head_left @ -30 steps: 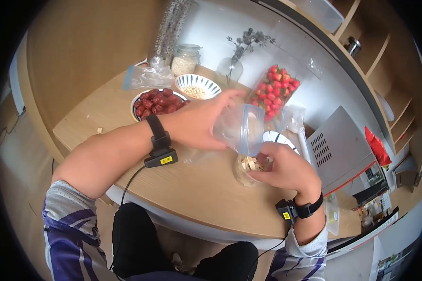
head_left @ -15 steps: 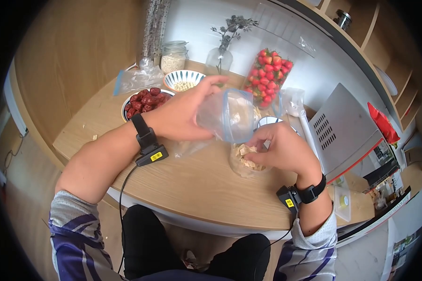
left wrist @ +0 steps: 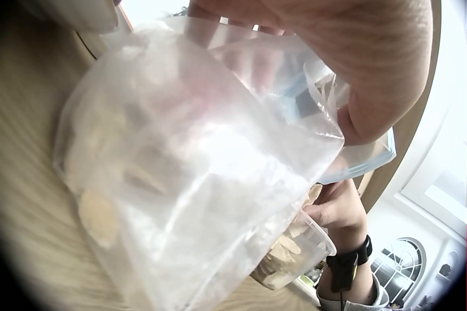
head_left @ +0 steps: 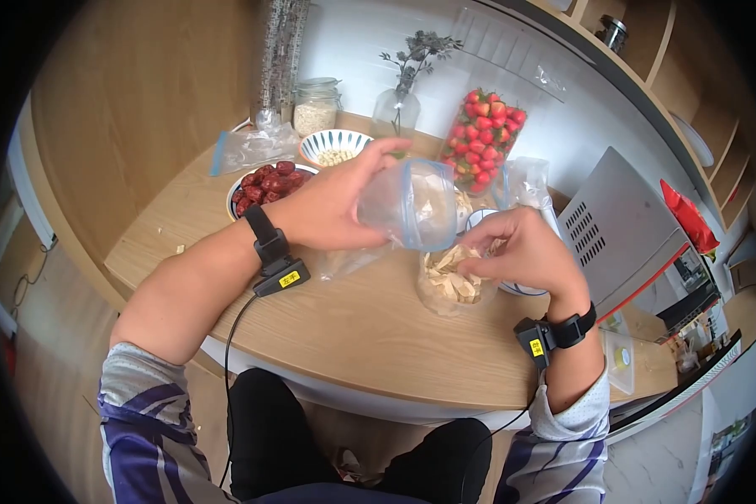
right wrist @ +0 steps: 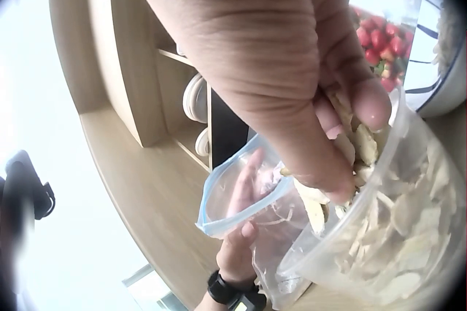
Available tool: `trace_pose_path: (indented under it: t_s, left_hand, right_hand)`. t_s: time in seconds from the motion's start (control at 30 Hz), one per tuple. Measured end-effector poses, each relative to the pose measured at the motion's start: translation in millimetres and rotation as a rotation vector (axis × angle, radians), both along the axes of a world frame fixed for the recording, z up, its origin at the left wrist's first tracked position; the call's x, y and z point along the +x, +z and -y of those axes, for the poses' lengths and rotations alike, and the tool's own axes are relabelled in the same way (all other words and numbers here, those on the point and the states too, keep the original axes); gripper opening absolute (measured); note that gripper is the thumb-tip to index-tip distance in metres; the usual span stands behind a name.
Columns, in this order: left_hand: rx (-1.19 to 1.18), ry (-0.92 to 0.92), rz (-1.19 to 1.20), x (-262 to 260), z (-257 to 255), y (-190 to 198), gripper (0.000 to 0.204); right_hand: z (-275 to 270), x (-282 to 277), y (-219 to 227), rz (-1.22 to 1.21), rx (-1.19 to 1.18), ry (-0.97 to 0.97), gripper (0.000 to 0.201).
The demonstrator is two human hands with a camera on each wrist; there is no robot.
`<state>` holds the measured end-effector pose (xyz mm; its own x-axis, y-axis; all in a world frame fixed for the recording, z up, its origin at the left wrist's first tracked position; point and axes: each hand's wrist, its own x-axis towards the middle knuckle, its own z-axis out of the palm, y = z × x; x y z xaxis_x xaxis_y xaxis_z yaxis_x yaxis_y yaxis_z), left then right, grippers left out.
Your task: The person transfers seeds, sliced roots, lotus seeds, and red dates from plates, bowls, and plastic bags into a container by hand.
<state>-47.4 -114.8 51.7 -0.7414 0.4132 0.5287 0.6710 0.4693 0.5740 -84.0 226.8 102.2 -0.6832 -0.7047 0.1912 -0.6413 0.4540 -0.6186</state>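
Note:
My left hand [head_left: 336,197] grips a clear zip bag [head_left: 382,202] with a blue-edged mouth, which gapes toward the right. Pale dried slices [left wrist: 98,216] show through the bag's side in the left wrist view. Just below the mouth stands a clear plastic tub [head_left: 445,304], heaped with the same thin, cream-coloured slices [right wrist: 390,234]. Over the tub's rim, my right hand [head_left: 533,252] has its thumb and fingertips down at the heap and pinches several slices [right wrist: 314,205].
Behind the left arm are a bowl of red dates [head_left: 265,185], a striped bowl [head_left: 338,141] and a glass jar [head_left: 316,109]. A clear box of strawberries [head_left: 483,139] stands at the back. A blue-rimmed white bowl [head_left: 525,290] sits behind the right hand, and a grey metal panel [head_left: 605,227] further right.
My right hand has drawn back a little from inside the tub, and more of the slices in it show. The left hand keeps the bag tilted over beside it. The head view has shifted.

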Motion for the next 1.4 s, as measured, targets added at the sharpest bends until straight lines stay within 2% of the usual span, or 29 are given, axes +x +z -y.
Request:
trace_pose_path:
  t_s: [0.03,0.23,0.33,0.47,0.57,0.67,0.77,0.87,1.0,1.03,1.13,1.23,1.4]
  left_hand:
    - [0.011,-0.013,-0.011,-0.3,0.0,-0.4,0.123]
    - [-0.028,0.022,0.008,2.4,-2.0,0.7,0.12]
    - [-0.02,0.015,0.022,6.3,-7.7,1.1,0.12]
    - [-0.044,-0.033,-0.137,3.8,-11.3,-5.2,0.121]
    - [-0.075,-0.038,-0.194,3.1,-14.2,-3.4,0.121]
    - [-0.069,-0.046,-0.171,3.5,-14.3,-4.5,0.121]
    - [-0.051,-0.046,-0.114,4.5,-12.1,-4.6,0.121]
    - [-0.034,-0.029,-0.071,5.0,-12.1,-3.2,0.12]
    - [0.009,-0.033,-0.035,3.8,-9.3,-3.7,0.118]
    - [0.029,-0.042,-0.017,3.7,-9.2,-3.0,0.118]
    - [0.014,-0.034,-0.03,5.2,-9.3,0.6,0.118]
    - [0.028,-0.06,-0.031,3.4,-9.2,-0.3,0.118]
    - [0.015,-0.041,-0.025,5.0,-10.2,1.3,0.119]
  right_hand:
    - [-2.5,0.0,3.5,0.058,-0.007,-0.045,0.025]
    - [-22.7,-6.9,22.6,0.034,-0.23,-0.11,0.023]
    - [-7.2,-6.6,14.4,-0.03,-0.485,-0.071,0.024]
    - [34.3,15.7,-0.6,-0.17,-0.371,-0.025,0.033]
    - [56.1,23.5,-16.9,-0.144,-0.332,0.063,0.032]
    - [56.9,26.9,-20.3,-0.209,-0.296,0.016,0.032]
    - [51.2,23.1,-20.0,-0.19,-0.472,0.002,0.027]
    - [29.3,7.6,-9.9,-0.289,-0.461,-0.043,0.018]
    - [-6.0,3.4,11.5,-0.073,0.081,-0.123,0.019]
    - [-5.4,8.2,15.0,-0.004,0.175,-0.044,0.029]
    - [4.2,21.1,8.9,0.008,0.241,0.054,0.04]
    - [11.9,24.5,4.2,-0.013,0.306,0.053,0.049]
    - [15.7,25.8,-1.4,-0.151,0.303,0.144,0.046]
